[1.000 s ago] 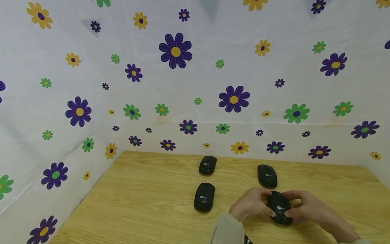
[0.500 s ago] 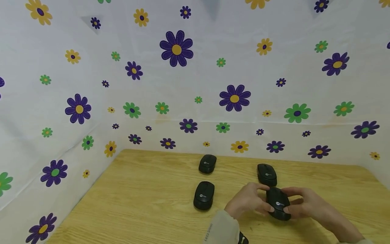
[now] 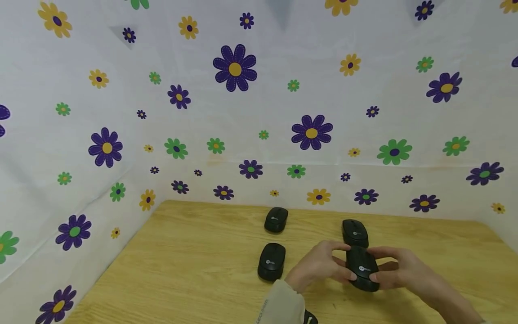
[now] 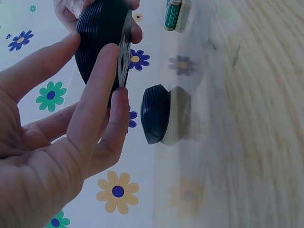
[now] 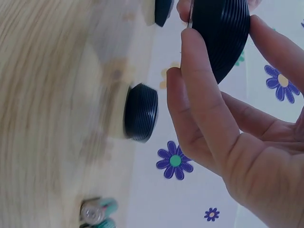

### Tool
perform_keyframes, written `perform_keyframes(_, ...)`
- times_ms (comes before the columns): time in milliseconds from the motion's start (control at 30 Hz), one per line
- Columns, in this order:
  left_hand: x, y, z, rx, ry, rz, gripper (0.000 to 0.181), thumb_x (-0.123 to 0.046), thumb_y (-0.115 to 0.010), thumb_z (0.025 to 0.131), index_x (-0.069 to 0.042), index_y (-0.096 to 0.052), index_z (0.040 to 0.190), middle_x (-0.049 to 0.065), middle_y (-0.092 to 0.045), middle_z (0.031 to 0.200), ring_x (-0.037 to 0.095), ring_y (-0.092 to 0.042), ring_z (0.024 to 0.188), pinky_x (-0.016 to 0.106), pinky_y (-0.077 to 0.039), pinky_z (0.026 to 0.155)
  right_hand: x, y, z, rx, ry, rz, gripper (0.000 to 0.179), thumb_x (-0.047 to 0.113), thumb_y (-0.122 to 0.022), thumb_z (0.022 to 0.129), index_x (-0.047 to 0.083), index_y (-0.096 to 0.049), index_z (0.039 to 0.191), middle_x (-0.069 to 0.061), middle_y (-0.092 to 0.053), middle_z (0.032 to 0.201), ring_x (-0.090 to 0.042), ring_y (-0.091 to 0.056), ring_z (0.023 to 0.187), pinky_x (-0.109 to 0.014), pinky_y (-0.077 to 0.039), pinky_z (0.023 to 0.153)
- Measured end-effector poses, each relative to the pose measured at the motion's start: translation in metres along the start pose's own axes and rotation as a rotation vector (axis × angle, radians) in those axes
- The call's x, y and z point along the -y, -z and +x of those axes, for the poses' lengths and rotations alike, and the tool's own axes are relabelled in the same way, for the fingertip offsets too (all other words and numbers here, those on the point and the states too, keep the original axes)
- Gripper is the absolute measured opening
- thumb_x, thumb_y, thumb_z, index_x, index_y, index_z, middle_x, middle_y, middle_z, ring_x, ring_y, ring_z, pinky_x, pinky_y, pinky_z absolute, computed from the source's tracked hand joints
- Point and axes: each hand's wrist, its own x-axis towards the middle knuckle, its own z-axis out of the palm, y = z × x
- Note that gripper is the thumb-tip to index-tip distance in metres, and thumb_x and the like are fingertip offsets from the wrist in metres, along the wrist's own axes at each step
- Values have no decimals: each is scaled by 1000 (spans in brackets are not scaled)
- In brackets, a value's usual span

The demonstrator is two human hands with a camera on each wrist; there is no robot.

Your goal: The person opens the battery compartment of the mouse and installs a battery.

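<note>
Both hands hold a black computer mouse (image 3: 361, 265) between them, raised off the wooden table. My left hand (image 3: 317, 266) pinches its left side with thumb and fingers. On its right side, my right hand (image 3: 406, 268) grips in the same way. The left wrist view shows the held mouse (image 4: 102, 35) on edge, with a ribbed side and part of its underside. In the head view it partly covers the near end of another black mouse (image 3: 355, 232) lying behind it.
Two more black mice, a far one (image 3: 276, 219) and a nearer one (image 3: 271, 262), lie to the left on the table (image 3: 182, 270). A green battery (image 4: 173, 16) appears in the left wrist view, and batteries (image 5: 92, 211) show in the right. Flowered cloth (image 3: 259, 103) encloses the back and sides.
Both hands have shifted left and slightly away from me with the mouse between them. The held mouse now overlaps the one behind it in the head view. The other mice stay put.
</note>
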Motion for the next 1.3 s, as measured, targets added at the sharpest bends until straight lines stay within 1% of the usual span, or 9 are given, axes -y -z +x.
perform_keyframes(100,-1,4,-4,-4,0,10,58,14,-76,80,-10,-66,132,10,-71,94,28,-74,78,38,-63,76,5,-3,-1,0,8,-6,70,11,-68,94,-25,-31,141,-41,-45,138,-35,-64,109,-43,-62,81)
perform_keyframes(333,-1,15,-14,23,-35,6,60,15,-75,81,-7,-64,135,12,-72,102,24,-73,89,39,-63,76,13,-12,3,-14,-5,-20,69,12,-69,94,-23,-34,142,-40,-45,138,-35,-64,109,-44,-62,81)
perform_keyframes(500,-2,23,-20,25,-33,14,60,12,-76,82,-10,-64,136,12,-71,103,25,-74,87,39,-63,79,18,-16,4,-11,0,-22,70,13,-70,93,-21,-35,143,-40,-43,139,-33,-63,109,-44,-62,82)
perform_keyframes(567,-2,26,-22,31,-43,14,60,11,-76,82,-9,-63,137,11,-72,102,27,-74,85,39,-63,79,20,-18,5,-9,4,-22,71,12,-71,93,-21,-35,144,-41,-42,140,-33,-63,110,-44,-61,82)
perform_keyframes(700,-1,34,-26,38,-60,1,60,10,-76,83,-8,-62,138,10,-71,103,27,-74,84,39,-62,81,24,-23,7,-21,2,-36,70,7,-73,89,-17,-38,144,-41,-38,144,-35,-61,112,-48,-59,84)
perform_keyframes(800,0,38,-30,58,-64,-22,61,10,-75,83,-7,-60,140,11,-70,106,26,-74,87,40,-62,81,26,-27,8,-33,1,-41,70,1,-74,86,-15,-40,145,-42,-32,147,-36,-60,112,-51,-57,85)
perform_keyframes(933,1,44,-36,68,-74,-27,62,11,-74,84,-5,-59,141,12,-69,111,26,-73,90,41,-63,80,28,-33,10,-27,11,-27,72,0,-75,85,-14,-40,146,-42,-29,148,-35,-61,111,-52,-57,86)
perform_keyframes(1133,3,52,-46,56,-89,3,62,12,-74,83,-4,-58,141,11,-62,126,25,-70,102,40,-63,79,30,-43,14,9,16,12,73,-1,-75,84,-15,-38,146,-43,-27,147,-32,-64,107,-49,-58,87)
perform_keyframes(1300,6,56,-52,26,-95,12,62,10,-75,82,-4,-59,140,11,-63,125,25,-69,102,41,-63,79,32,-48,16,17,17,7,72,0,-75,85,-14,-39,146,-42,-29,147,-32,-62,108,-48,-58,86)
